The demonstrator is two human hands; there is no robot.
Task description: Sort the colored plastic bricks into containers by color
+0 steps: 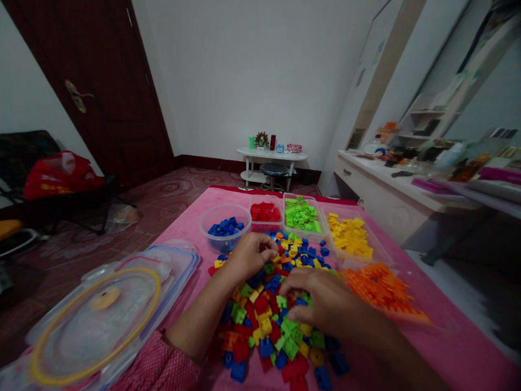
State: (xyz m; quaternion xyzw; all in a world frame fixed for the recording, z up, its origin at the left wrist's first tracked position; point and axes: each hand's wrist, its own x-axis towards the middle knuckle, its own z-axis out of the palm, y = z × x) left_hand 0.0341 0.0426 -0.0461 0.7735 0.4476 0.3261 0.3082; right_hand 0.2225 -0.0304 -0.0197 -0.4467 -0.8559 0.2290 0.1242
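Looked like picking through mixed blocks (264, 324), heaped toward six o'clock. Left hand (249, 254), at the heap's eleven, had fingers curled, hold too hidden to tell; right hand (319, 296), at its two, had thumb and fingers parted. Next pick probably wanted a neat pinch.

Dim indoor lt, soft shadows, wide-angle distort. @ edges, far rt blurry

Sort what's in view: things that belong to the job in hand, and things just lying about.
Job in hand:
- mixed block pile, by the left hand and right hand
- clear containers with blue, red, green, yellow and orange blocks

Lying about:
- lids, perhaps the containers'
- red bag
- stool
- potted plant
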